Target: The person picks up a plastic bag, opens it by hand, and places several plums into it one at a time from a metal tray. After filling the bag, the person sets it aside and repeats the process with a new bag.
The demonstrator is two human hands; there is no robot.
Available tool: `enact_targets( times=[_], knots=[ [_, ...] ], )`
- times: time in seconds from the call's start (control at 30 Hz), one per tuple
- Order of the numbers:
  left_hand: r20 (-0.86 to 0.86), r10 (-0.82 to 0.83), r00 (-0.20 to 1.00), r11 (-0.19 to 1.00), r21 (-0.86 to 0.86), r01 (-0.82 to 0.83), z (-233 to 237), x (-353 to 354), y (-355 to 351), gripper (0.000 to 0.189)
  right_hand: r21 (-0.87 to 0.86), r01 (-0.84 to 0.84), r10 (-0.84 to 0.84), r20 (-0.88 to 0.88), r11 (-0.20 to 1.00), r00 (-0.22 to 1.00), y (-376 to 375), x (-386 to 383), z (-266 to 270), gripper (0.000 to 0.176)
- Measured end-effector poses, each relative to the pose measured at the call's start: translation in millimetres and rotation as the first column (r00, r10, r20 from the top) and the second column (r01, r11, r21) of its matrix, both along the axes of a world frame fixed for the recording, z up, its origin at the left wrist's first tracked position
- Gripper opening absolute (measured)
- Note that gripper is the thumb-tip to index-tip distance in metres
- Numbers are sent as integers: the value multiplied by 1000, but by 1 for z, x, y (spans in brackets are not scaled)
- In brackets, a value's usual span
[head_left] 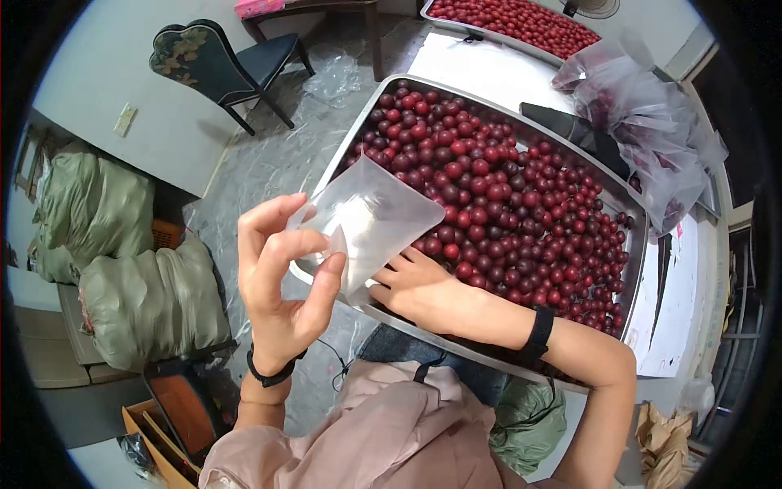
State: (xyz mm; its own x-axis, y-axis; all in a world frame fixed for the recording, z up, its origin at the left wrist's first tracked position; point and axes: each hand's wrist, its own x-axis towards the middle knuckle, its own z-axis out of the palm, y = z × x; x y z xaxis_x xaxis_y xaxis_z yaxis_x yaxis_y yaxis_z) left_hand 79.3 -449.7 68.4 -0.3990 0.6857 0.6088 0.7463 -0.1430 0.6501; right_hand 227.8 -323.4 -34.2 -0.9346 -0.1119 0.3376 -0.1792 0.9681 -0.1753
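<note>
My left hand (285,277) pinches a small translucent plastic bag (379,208) between thumb and fingers, over the near left corner of a metal tray (346,134). Dark red, round plum-like fruits (489,187) fill most of that tray. Just behind and below the bag, my right hand (423,293) reaches palm down into the tray's near left part, beside the fruits. Its fingers look stretched and a little apart; the bag hides some of the fingertips, and I see nothing held in them. Each wrist wears a dark band.
A second tray of red fruits (521,28) stands at the far end. Large clear plastic bags (643,122) lie at the right edge. Stuffed green sacks (155,301) and a dark chair (220,65) stand to the left. A green bag (529,424) is below the tray.
</note>
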Motion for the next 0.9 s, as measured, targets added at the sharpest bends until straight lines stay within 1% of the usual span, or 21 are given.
enact_targets(
  times=[0.07,0.13,0.17,0.23,0.37,0.47,0.53,0.57,0.63,0.67,0.73,0.77,0.9],
  knots=[
    [-7,2,1000,1000,-11,-2,-1,0,0,20,18,-11,11,1,1000,1000,0,-2,-3,17],
    [2,9,1000,1000,-3,-9,-2,1,0,20,15,-4,3,75,1000,997,-2,-2,-3,18],
    [3,7,1000,1000,-4,-7,-2,1,0,20,15,-2,1,75,1000,997,-3,-3,-4,18],
    [7,7,1000,1000,10,-7,-2,2,1,19,-15,39,-39,-33,999,999,-7,-6,-5,17],
    [11,14,1000,1000,13,-14,-2,3,0,19,1,51,-51,-27,999,998,-9,-12,-3,17],
    [-6,28,1000,1000,-3,-28,-2,3,0,19,-24,77,-78,-27,997,997,-12,-17,-15,19],
    [-1,25,1000,1000,16,-25,-2,3,0,20,-75,72,-82,-132,995,988,-16,-22,-23,16],
    [-3,32,999,999,12,-32,-2,3,0,20,-80,65,-75,-133,995,988,-16,-23,-28,16],
    [23,21,1000,1000,3,-21,-2,3,-1,21,-242,-9,-25,-135,970,991,-14,-26,-27,17],
    [18,29,999,1000,-3,-29,-3,2,0,21,-248,-18,-18,-139,969,990,-11,-25,-26,17],
    [-1,-2,1000,1000,24,2,-4,1,0,21,-349,-88,92,-6,933,996,-1,-19,-10,25],
    [2,-4,1000,1000,16,4,-3,1,0,22,-320,-85,125,106,943,986,2,-16,-4,34],
    [-15,-4,1000,1000,16,5,-3,1,0,22,-354,-115,160,100,928,982,6,-15,6,33]
  ],
)
